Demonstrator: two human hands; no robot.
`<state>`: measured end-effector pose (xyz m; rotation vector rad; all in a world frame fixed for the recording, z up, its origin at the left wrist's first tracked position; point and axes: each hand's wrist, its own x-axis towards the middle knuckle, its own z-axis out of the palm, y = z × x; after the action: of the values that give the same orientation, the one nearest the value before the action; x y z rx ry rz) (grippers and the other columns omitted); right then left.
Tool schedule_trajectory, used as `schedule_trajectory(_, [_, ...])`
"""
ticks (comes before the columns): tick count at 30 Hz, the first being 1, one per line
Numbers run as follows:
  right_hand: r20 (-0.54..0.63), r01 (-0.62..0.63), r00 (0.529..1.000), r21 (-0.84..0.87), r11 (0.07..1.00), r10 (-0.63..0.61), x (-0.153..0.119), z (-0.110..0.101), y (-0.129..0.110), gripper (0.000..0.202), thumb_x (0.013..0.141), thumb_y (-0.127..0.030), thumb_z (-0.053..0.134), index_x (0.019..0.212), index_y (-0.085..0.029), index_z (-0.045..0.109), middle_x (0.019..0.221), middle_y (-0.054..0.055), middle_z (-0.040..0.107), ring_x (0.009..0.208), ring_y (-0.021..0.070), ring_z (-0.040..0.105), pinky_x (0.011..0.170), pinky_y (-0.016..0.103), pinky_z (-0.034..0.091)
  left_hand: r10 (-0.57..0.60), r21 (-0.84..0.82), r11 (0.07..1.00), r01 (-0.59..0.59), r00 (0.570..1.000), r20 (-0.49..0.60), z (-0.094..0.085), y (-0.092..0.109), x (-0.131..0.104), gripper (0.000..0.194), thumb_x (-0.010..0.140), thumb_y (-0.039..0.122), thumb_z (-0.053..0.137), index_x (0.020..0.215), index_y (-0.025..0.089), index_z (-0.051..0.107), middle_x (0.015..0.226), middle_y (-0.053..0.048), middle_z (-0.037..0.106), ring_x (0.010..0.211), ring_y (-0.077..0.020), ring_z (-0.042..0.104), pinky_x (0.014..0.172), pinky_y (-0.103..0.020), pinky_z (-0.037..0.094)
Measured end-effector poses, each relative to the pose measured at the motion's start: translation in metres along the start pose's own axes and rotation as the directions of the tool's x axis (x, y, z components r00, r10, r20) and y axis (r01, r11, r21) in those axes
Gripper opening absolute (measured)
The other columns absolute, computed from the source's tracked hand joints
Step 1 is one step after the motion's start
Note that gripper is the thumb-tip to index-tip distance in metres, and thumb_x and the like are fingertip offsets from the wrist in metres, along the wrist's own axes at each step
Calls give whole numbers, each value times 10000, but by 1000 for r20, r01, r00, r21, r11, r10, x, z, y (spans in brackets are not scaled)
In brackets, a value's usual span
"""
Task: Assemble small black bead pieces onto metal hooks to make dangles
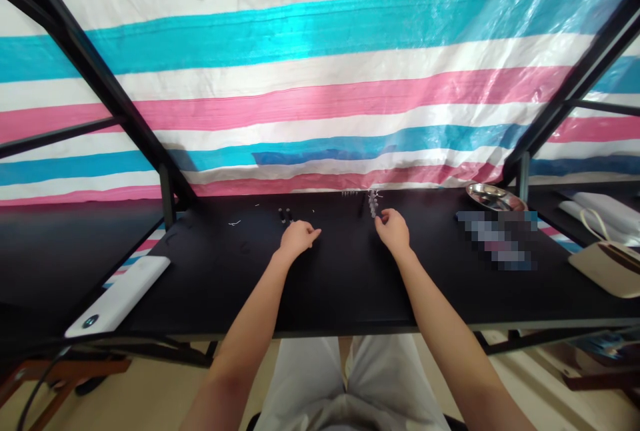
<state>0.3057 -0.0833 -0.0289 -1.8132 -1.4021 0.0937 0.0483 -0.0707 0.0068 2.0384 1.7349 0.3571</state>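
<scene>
My left hand (299,239) rests low over the black tabletop, its fingers curled and thumb and forefinger together. Whatever may be between those fingertips is too small to make out. Just beyond it stand two small dark cylindrical pieces (285,215) with light ends. On the right, my right hand (394,230) is half curled, with a small gap between thumb and fingers. Its fingertips are beside the near end of a cluster of small grey rounded pieces (373,204). A row of tiny metallic pieces (349,193) lies along the table's back edge.
A shiny metal dish (495,198) sits at the back right, near a pixelated patch. At the left edge lies a white power bank (119,296). Black frame posts (167,184) flank the table, with a striped sheet (320,84) behind. A beige pouch (607,268) lies far right.
</scene>
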Motion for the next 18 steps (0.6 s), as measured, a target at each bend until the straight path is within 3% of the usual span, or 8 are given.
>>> schedule_trajectory(3, [48, -4, 999, -106, 994, 9, 4, 10, 9, 257, 738, -303, 533, 930, -145, 598, 838, 85, 619, 823, 220, 552, 689, 308, 396, 223, 11, 975, -224, 974, 48, 12, 22, 0, 354, 800, 465, 469, 778, 172, 668, 648, -34, 667, 637, -152, 617, 616, -233, 436])
schedule_trajectory(6, [78, -12, 997, -177, 984, 26, 7, 17, 12, 250, 747, -340, 543, 911, -162, 608, 855, 72, 618, 843, 215, 541, 703, 302, 379, 360, 60, 930, -362, 932, 35, 23, 46, 3, 331, 800, 407, 491, 1023, 202, 624, 768, -27, 680, 722, -166, 622, 639, -238, 434])
schedule_trajectory(10, [89, -15, 995, -205, 979, 34, 12, 22, 13, 275, 740, -405, 562, 883, -178, 623, 865, 70, 613, 825, 210, 540, 681, 299, 364, 401, 200, 899, -390, 916, -14, 35, 69, 18, 486, 833, 321, 450, 1308, 227, 409, 916, -52, 664, 820, -193, 618, 705, -271, 443])
schedule_trajectory(14, [113, -9, 993, -195, 981, 32, 18, 25, 17, 273, 736, -423, 569, 858, -185, 625, 840, 54, 613, 786, 192, 550, 657, 285, 352, 372, 294, 892, -343, 927, -47, 48, 83, 35, 599, 859, 321, 412, 1410, 237, 194, 1054, -85, 617, 897, -223, 608, 743, -309, 450])
schedule_trajectory(18, [118, -4, 993, -219, 976, 30, 21, 29, 20, 281, 742, -435, 560, 856, -184, 616, 845, 48, 617, 795, 194, 554, 651, 283, 344, 398, 340, 870, -358, 916, -54, 58, 90, 46, 571, 867, 333, 403, 1401, 248, 219, 1048, -97, 610, 875, -243, 616, 729, -337, 455])
